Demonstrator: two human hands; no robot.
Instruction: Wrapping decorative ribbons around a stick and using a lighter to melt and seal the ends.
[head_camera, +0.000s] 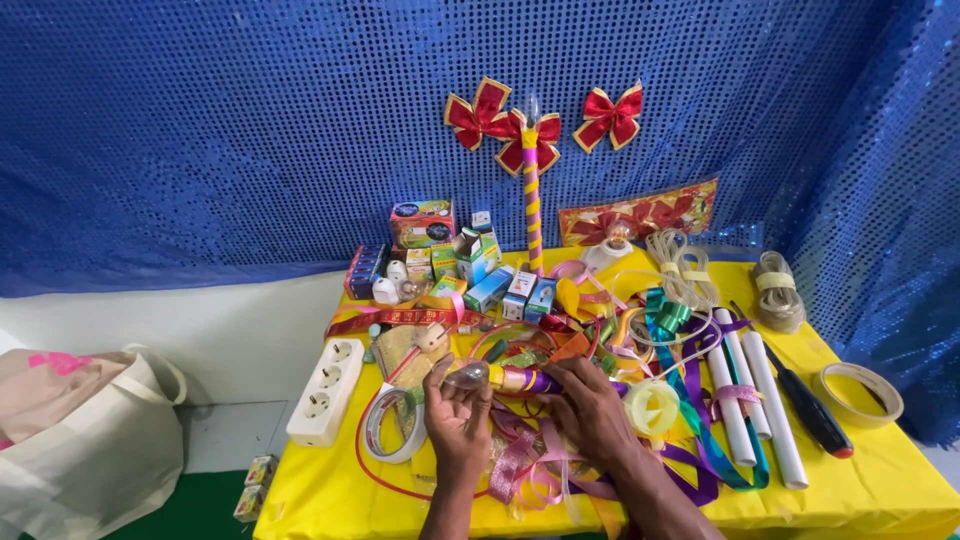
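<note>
Low in the middle of the frame both hands grip a ribbon-wrapped stick over the yellow worktop — left hand fingers around its clear bulb end, right hand fingers pressing the purple-and-yellow winding — seemingly partly wrapped, loose ribbons beneath.

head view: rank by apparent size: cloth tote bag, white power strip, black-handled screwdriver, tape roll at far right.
1. Cloth tote bag, largest by far, though cut off by the frame edge.
2. White power strip.
3. Black-handled screwdriver: about as long as the strip but much thinner.
4. Tape roll: close to the screwdriver in extent, so that order is unsure.
</note>
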